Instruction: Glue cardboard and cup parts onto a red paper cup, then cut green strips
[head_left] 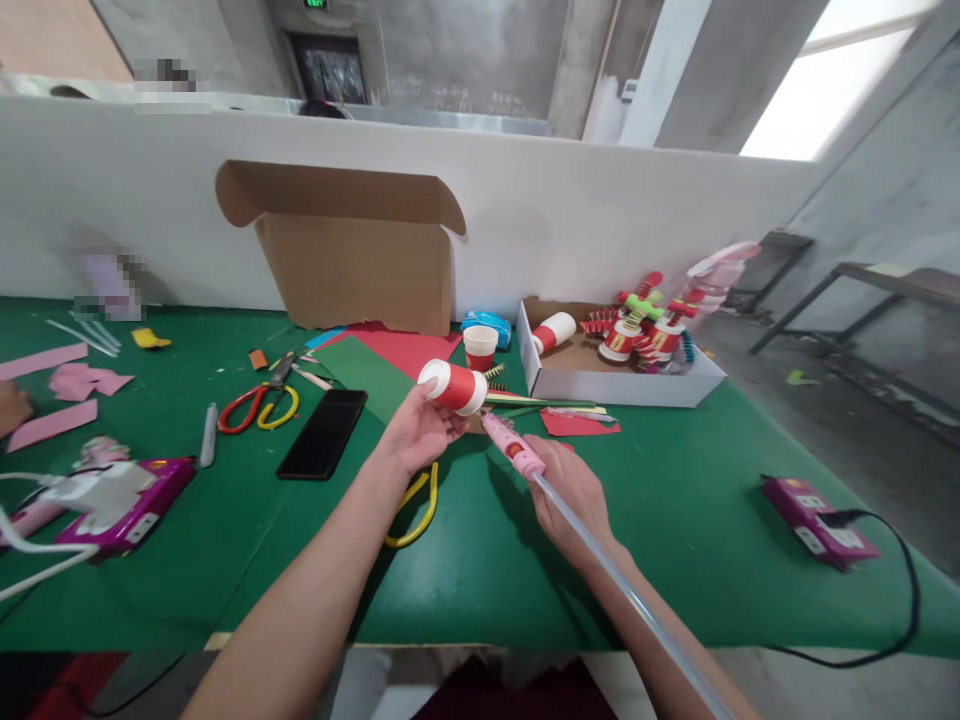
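The red-and-white paper cup (456, 388) is raised above the green surface (675, 520), pinched in the fingers of the left hand (417, 430). The right hand (571, 490) has its fingers wrapped around the pink glue gun (514, 446), nozzle (487, 416) near the cup. Best hold the cup steady, fingertips clear of the likely hot nozzle.

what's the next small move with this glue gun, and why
Probably dab glue on the red-banded paper cup: the left hand holds it tilted, and the right hand aims the pink hot glue gun at it, close by.
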